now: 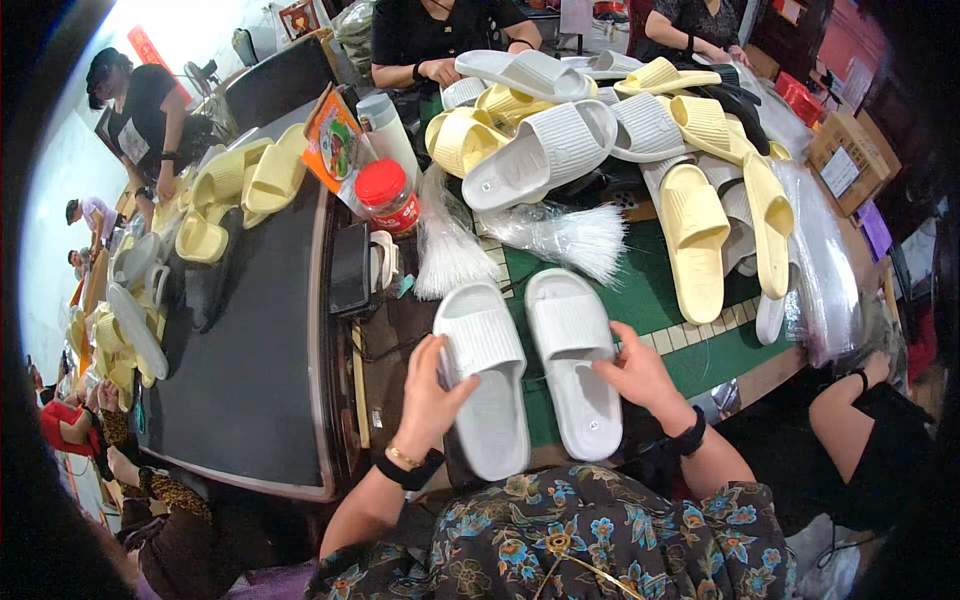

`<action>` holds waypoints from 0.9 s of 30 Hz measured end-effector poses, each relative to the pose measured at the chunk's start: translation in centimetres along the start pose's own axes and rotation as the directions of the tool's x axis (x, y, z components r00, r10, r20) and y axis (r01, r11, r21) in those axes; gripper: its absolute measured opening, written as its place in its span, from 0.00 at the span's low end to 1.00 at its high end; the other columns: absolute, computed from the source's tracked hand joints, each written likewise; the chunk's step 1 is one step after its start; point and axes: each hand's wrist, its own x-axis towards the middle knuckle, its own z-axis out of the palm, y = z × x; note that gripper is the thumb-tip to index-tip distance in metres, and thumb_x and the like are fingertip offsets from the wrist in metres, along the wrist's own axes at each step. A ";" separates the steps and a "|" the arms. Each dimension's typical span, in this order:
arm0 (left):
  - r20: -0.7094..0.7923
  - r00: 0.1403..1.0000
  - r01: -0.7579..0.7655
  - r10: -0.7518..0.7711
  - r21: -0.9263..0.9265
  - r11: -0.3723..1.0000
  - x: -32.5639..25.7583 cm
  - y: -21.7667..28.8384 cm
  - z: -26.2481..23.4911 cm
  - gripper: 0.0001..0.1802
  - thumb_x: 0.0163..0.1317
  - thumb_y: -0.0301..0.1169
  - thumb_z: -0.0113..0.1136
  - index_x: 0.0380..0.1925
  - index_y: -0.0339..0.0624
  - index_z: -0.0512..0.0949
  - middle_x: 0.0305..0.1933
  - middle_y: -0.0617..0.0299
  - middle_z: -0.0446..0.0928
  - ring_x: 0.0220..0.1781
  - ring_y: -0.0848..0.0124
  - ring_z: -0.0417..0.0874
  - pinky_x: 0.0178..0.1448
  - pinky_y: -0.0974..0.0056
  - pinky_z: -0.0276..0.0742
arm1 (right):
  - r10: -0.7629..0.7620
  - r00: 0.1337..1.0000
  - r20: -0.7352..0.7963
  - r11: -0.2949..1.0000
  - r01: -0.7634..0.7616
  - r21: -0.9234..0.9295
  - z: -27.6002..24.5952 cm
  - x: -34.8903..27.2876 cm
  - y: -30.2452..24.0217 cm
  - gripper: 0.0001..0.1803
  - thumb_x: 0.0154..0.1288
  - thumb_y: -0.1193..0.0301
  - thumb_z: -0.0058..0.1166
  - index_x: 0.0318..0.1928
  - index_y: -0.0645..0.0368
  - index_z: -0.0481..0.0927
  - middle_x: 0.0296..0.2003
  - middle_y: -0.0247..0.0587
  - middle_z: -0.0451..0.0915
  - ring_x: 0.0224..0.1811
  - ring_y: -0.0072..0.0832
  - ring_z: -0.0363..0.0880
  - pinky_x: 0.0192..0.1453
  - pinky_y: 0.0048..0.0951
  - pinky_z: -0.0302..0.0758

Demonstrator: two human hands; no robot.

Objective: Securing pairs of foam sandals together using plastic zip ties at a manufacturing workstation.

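Two light grey slide slippers lie side by side before me, toes pointing away, at the near edge of the table. My left hand (pixel 432 394) grips the outer side of the left slipper (pixel 490 420), its thumb over the rim and its fingers along the ribbed strap. On the outer side of the right slipper (pixel 572 330), my right hand (pixel 642 374) has its thumb inside the opening and its fingers by the strap. The undersides are hidden. Just beyond the toes sit two bundles of thin white plastic ties (pixel 455 245), partly wrapped in clear film.
Grey and yellow slippers (pixel 545 155) are heaped at the back, on a green mat (pixel 650 250). A red-lidded jar (pixel 388 197) and a black phone-like object (pixel 350 268) stand left of centre. Clear plastic bags (pixel 825 270) lie right. Another dark table (pixel 240 400) holds more slippers; people work around.
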 end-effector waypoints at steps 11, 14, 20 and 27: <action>-0.094 0.994 -0.075 0.061 -0.153 0.985 -1.5 5.1 0.0 0.21 0.55 0.23 0.68 0.50 0.35 0.76 0.51 0.54 0.78 0.43 0.68 0.82 0.43 0.66 0.80 | -0.208 0.976 -0.064 0.957 0.217 0.192 -1.1 0.0 -2.9 0.13 0.67 0.70 0.51 0.47 0.65 0.75 0.22 0.34 0.75 0.26 0.17 0.71 0.31 0.24 0.68; 0.145 0.988 0.010 0.045 -0.355 0.935 -2.1 7.3 1.1 0.17 0.61 0.24 0.64 0.51 0.35 0.78 0.37 0.59 0.82 0.36 0.76 0.81 0.36 0.69 0.78 | -0.345 0.935 -0.088 0.849 0.350 0.396 0.9 -0.6 -4.8 0.10 0.69 0.72 0.47 0.44 0.65 0.77 0.27 0.33 0.76 0.29 0.16 0.71 0.34 0.23 0.69; 0.374 0.927 0.188 -0.004 -0.455 0.870 -2.9 8.4 5.1 0.10 0.65 0.31 0.61 0.39 0.34 0.81 0.24 0.60 0.79 0.27 0.77 0.77 0.33 0.66 0.74 | -0.388 0.914 0.121 0.753 0.239 0.612 3.6 -2.4 -8.8 0.10 0.72 0.74 0.44 0.43 0.64 0.78 0.30 0.30 0.76 0.32 0.14 0.70 0.36 0.20 0.69; 0.408 0.912 0.261 -0.036 -0.511 0.819 -2.8 8.2 5.0 0.11 0.66 0.32 0.61 0.35 0.33 0.81 0.24 0.62 0.79 0.28 0.79 0.78 0.33 0.66 0.74 | -0.382 0.916 0.125 0.649 0.169 0.742 4.3 -2.5 -9.5 0.09 0.72 0.73 0.44 0.44 0.64 0.77 0.27 0.27 0.73 0.27 0.11 0.67 0.30 0.17 0.66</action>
